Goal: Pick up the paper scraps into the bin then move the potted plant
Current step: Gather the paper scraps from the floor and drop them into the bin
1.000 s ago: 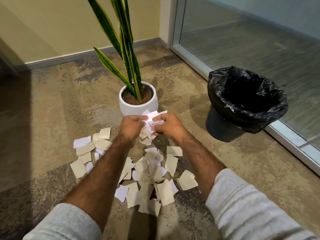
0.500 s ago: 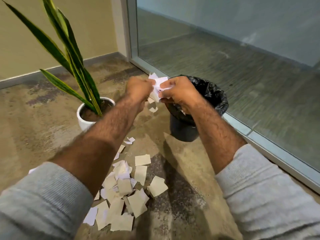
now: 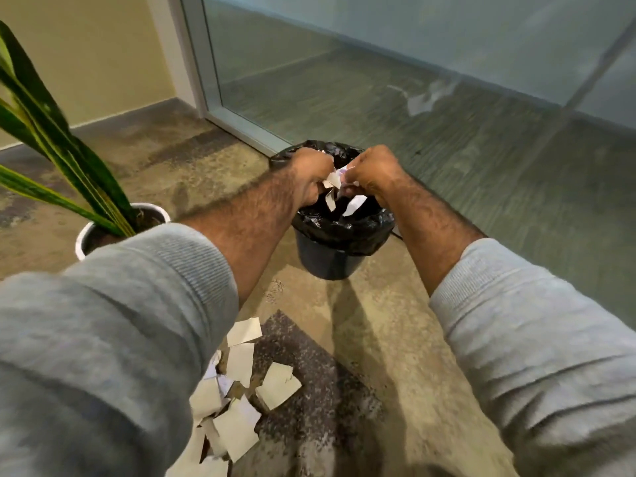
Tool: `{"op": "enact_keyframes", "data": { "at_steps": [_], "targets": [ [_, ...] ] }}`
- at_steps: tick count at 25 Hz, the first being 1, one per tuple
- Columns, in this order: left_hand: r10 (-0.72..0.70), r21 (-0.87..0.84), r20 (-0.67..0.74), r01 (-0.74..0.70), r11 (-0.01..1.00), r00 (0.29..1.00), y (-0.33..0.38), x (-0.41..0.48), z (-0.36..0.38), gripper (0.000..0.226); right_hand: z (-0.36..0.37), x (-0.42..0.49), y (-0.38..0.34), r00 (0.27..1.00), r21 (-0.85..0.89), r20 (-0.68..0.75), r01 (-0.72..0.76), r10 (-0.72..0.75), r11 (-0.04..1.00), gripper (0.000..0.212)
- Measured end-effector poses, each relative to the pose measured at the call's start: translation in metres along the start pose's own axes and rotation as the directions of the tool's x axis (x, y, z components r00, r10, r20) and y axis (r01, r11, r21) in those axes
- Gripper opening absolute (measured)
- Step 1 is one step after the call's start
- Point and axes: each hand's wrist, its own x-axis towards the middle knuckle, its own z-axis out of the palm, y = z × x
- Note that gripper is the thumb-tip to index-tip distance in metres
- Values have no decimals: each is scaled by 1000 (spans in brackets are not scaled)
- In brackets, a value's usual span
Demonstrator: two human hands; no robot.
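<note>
Your left sleeve (image 3: 103, 339) hides half the plant pot (image 3: 151, 210) and part of the paper scraps (image 3: 241, 390); leaves (image 3: 51, 139) run off the left edge.

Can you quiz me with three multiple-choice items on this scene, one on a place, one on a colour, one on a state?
1. Where are the hands?
A. Over the bin
B. On the plant
C. On the floor

2. What colour is the bin liner?
A. White
B. Black
C. Blue

3. What state are the floor scraps in?
A. All binned
B. Stacked neatly
C. Many still scattered

Answers: 1 A, both hands hold scraps above the bin's mouth. 2 B, the liner is glossy black. 3 C, loose pieces lie on the carpet.
</note>
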Motion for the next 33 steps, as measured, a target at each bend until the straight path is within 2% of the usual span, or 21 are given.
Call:
{"op": "enact_keyframes", "data": {
  "at_steps": [1,3,5,7,11,14,16,18,20,22,25,27,29,30,32,33],
  "targets": [
    [-7,-9,39,8,1000,999,1,1,2,23,1,5,5,1000,-20,-19,3,-4,1000,4],
    [-16,-34,116,20,999,993,3,3,5,17,1,13,11,999,-112,-28,15,-18,994,20],
    [-17,3,163,17,1000,986,5,4,4,10,0,15,15,998,-187,-51,29,-40,982,22],
    [-18,33,200,12,999,980,7,0,2,26,-3,16,17,995,-216,-83,30,-49,976,25],
    [50,13,278,-56,998,959,13,-16,-6,55,-3,4,15,992,-241,-96,60,-86,969,44],
    [235,6,190,-241,971,953,8,-30,-27,57,10,-8,1,965,-339,-97,198,-243,920,37],
    [418,48,74,-422,906,906,-10,-44,-54,54,32,-21,-13,931,-355,-63,317,-361,880,30],
    [516,135,-29,-508,851,856,-42,-57,-89,54,65,-39,-22,892,-322,5,429,-452,844,25],
    [489,224,-149,-452,863,859,-84,-64,-129,53,109,-57,-22,862,-313,98,501,-497,807,26],
    [405,366,-235,-305,879,884,-134,-68,-172,44,156,-67,-9,848,-348,230,530,-477,773,22],
    [211,582,-295,0,813,932,-217,-81,-234,32,218,-70,32,835,-453,438,525,-333,720,16],
    [59,587,-304,138,798,951,-258,-92,-263,39,245,-66,63,843,-523,487,489,-227,698,17],
    [-41,580,-303,218,785,952,-282,-94,-280,46,267,-57,91,828,-544,525,504,-196,671,27],
    [-62,621,-295,241,746,954,-289,-92,-285,51,278,-51,104,807,-547,562,528,-183,650,32],
    [-53,707,-271,236,666,961,-299,-85,-293,58,299,-45,123,774,-545,617,551,-142,632,37],
    [-43,706,-260,220,673,965,-302,-81,-295,58,308,-43,131,776,-543,616,543,-136,641,39]
  ]
}}
